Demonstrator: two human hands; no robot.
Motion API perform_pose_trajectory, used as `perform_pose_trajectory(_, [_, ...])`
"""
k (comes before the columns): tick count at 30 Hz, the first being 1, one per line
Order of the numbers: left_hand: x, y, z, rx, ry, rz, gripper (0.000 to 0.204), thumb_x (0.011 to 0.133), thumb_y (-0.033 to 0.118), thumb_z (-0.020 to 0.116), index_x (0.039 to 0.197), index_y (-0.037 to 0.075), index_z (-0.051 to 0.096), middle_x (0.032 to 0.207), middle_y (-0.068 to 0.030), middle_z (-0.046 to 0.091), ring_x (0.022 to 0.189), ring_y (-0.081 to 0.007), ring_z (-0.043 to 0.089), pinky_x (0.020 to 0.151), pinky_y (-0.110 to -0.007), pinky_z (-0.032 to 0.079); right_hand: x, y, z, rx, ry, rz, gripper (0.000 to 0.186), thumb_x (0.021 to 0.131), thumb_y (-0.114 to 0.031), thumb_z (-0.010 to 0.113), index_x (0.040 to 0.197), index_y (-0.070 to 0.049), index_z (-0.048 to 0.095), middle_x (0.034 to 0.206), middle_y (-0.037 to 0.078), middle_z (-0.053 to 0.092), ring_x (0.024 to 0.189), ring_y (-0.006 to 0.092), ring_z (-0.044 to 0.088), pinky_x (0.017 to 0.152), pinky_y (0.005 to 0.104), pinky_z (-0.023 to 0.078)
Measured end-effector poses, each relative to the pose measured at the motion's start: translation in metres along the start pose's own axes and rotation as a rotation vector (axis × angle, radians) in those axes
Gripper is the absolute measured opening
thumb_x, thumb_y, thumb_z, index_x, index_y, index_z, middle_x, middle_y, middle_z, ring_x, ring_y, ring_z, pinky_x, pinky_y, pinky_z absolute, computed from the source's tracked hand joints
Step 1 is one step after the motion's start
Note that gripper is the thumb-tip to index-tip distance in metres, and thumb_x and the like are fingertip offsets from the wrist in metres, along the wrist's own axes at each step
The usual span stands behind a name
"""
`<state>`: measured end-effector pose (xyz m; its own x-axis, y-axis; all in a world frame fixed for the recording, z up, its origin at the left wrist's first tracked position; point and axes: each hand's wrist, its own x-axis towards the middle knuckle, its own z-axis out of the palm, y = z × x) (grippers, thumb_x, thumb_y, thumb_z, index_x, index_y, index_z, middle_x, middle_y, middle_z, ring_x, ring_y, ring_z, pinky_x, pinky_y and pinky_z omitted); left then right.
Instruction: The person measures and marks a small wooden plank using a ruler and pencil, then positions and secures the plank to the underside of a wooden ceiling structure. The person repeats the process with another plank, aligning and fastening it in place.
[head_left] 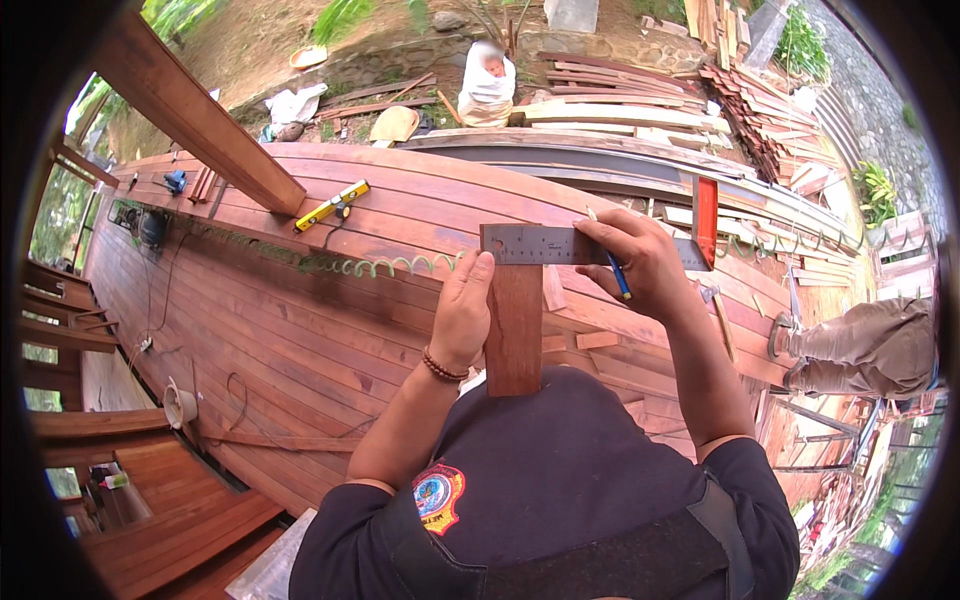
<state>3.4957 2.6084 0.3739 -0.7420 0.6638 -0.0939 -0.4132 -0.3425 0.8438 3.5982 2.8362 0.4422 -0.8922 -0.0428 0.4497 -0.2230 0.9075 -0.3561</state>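
Observation:
A short reddish-brown wooden board (515, 345) stands in front of my chest, its lower end near my shirt. My left hand (463, 312) grips the board's left edge, the thumb near its upper corner. Across the board's upper end lies the steel blade of a try square (545, 246), its red handle (706, 225) off to the right. My right hand (640, 262) is closed over the blade right of the board. A blue pencil or pen (621, 277) is tucked between its fingers, pointing down. The fingers partly hide the blade's middle.
Wooden decking (270, 350) has a raised step with a yellow spirit level (332, 206) and a thick post (200, 115). A green coiled hose (390, 266) runs behind my hands. Timber stacks (620, 115) lie beyond. One person (487, 85) is at the back, another (860, 345) at right.

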Motion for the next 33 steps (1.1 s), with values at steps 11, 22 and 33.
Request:
perform_pose_trajectory(11, [-0.0033, 0.004, -0.0047, 0.117, -0.05, 0.096, 0.04, 0.112, 0.022, 0.036, 0.132, -0.007, 0.054, 0.123, -0.0131, 0.066, 0.11, -0.0163, 0.064, 0.096, -0.03, 0.051, 0.0083, -0.0032, 0.001, 0.019, -0.012, -0.018, 0.048, 0.071, -0.016, 0.084, 0.115, -0.005, 0.07, 0.104, 0.013, 0.068, 0.092, 0.0351, 0.067, 0.078, 0.0424, 0.054])
perform_pose_trajectory(22, [-0.0049, 0.0018, -0.0059, 0.211, -0.026, 0.145, 0.041, 0.112, 0.025, 0.038, 0.126, -0.007, 0.059, 0.117, -0.0103, 0.068, 0.106, -0.0127, 0.063, 0.093, -0.027, 0.05, 0.0087, -0.0058, -0.0012, 0.007, -0.022, -0.023, 0.048, 0.071, -0.017, 0.084, 0.116, -0.007, 0.07, 0.105, 0.013, 0.068, 0.092, 0.0355, 0.067, 0.079, 0.0426, 0.054])
perform_pose_trajectory(33, [-0.0071, 0.0016, -0.0038, 0.253, 0.004, 0.165, 0.039, 0.111, 0.024, 0.038, 0.119, -0.006, 0.061, 0.111, -0.0088, 0.068, 0.1, -0.0117, 0.063, 0.088, -0.026, 0.051, 0.0064, -0.0006, 0.0005, 0.036, -0.08, -0.001, 0.047, 0.074, -0.017, 0.081, 0.12, -0.009, 0.07, 0.112, 0.011, 0.068, 0.105, 0.0332, 0.065, 0.09, 0.0452, 0.051])
